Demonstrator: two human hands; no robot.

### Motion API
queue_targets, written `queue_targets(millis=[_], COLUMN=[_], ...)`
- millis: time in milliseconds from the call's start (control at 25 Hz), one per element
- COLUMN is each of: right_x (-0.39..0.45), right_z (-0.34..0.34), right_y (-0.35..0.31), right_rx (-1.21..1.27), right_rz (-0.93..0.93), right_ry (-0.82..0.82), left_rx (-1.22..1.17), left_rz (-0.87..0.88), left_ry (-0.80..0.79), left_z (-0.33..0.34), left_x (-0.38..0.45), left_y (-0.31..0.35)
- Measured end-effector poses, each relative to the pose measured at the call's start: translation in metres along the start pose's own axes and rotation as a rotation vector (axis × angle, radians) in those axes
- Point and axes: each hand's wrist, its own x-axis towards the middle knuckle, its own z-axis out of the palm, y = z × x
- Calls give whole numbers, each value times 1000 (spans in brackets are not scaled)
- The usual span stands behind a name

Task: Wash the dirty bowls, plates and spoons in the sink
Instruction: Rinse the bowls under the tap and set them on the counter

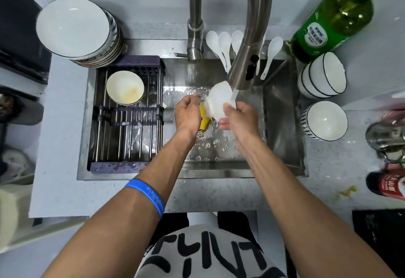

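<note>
A person rinses a small white ceramic bowl (220, 99) under the stream from a brushed-steel pull-down faucet (247, 54), both hands over the wet stainless-steel sink (282, 124). The right hand (240, 117) curls its fingers around the bowl's near rim; the left hand (188, 112) grips its other side, with a yellow sponge (203, 122) just behind those fingers, though whether it is held cannot be told.

The job looks roughly midway. To the left of the fingers, a cream bowl with an orange smear (125, 87) waits on the dark slatted rack (129, 115) spanning the basin, seemingly unwashed. Beyond the fingertips, five white ceramic soup spoons (225, 47) lean on the sink's back ledge. To the right, black-rimmed white bowls (322, 76) sit on the counter, apparently clean; far left stands a stack of white plates (76, 30), condition unclear.

The speckled grey countertop (219, 194) is splashed with water, a green bottle of dish detergent (333, 21) at the back right.
</note>
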Motion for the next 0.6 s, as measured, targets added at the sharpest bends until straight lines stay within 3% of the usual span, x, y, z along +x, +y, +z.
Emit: queue_targets(millis=[200, 440, 600], right_x=[4, 5, 1], right_z=[1, -14, -32], right_y=[-17, -24, -20], right_rx=[373, 614, 723], right_rz=[244, 423, 474], right_ry=[2, -34, -75], left_rx=[18, 18, 48], left_rz=[31, -12, -4], left_ry=[3, -26, -191], left_z=[-1, 6, 17], left_x=[-1, -3, -11], left_y=[-1, -1, -5])
